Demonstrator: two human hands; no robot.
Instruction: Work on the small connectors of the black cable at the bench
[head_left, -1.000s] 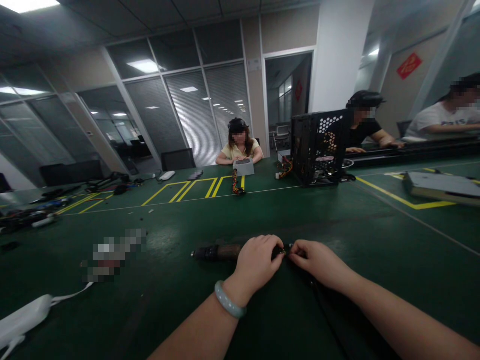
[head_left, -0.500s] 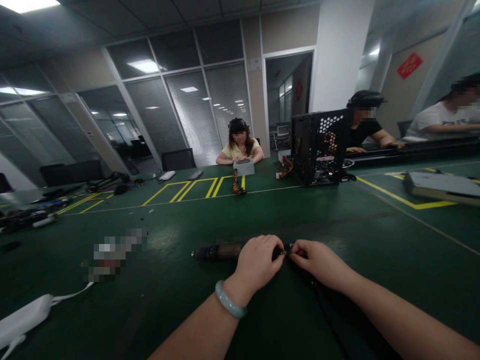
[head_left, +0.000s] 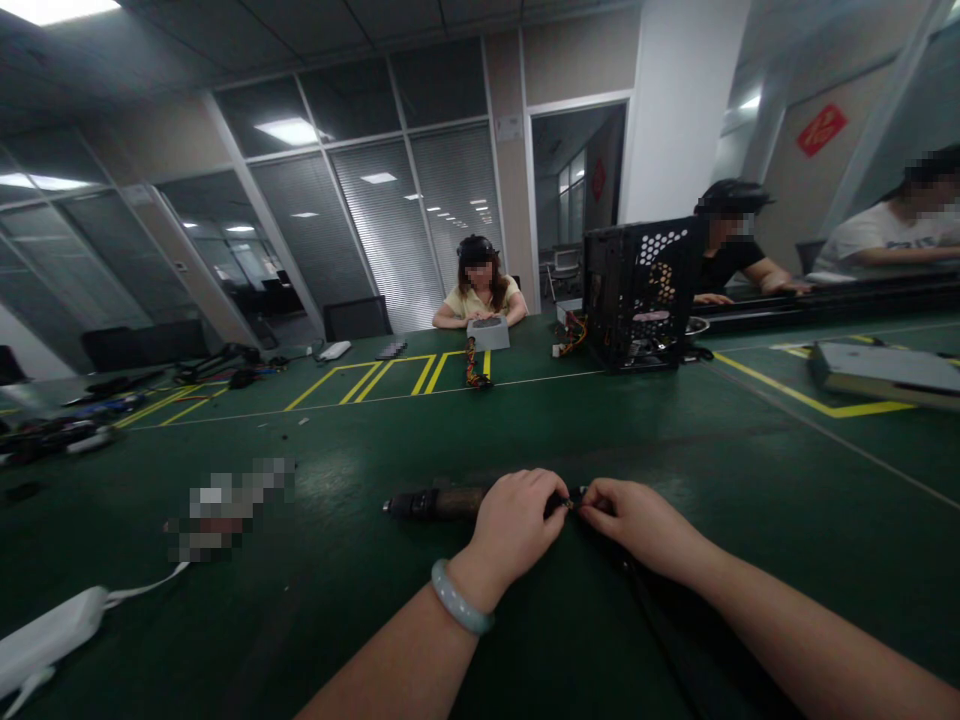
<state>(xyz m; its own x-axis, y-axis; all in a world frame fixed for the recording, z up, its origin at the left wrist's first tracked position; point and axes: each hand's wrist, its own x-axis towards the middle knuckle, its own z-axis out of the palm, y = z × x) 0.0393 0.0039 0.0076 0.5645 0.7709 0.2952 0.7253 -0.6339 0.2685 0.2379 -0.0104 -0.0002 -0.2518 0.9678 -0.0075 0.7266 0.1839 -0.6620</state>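
Observation:
A dark electric screwdriver (head_left: 439, 504) lies across the green mat with its metal tip pointing left. My left hand (head_left: 519, 522), a pale bangle on its wrist, is closed over the rear part of the tool. Just right of it, my right hand (head_left: 634, 522) pinches the small plug end of a black cable (head_left: 637, 590) at the tool's back end. Fingertips of both hands nearly meet there, so I cannot tell whether the plug is seated. From under the right hand the cable runs toward the near edge.
A white power strip (head_left: 56, 640) with a cord sits at the left. Further back are a black computer case (head_left: 637, 295), a grey power supply (head_left: 488, 332) before a seated person, and a flat metal box (head_left: 885, 372). Cables (head_left: 52, 438) pile up far left. Two people sit at right.

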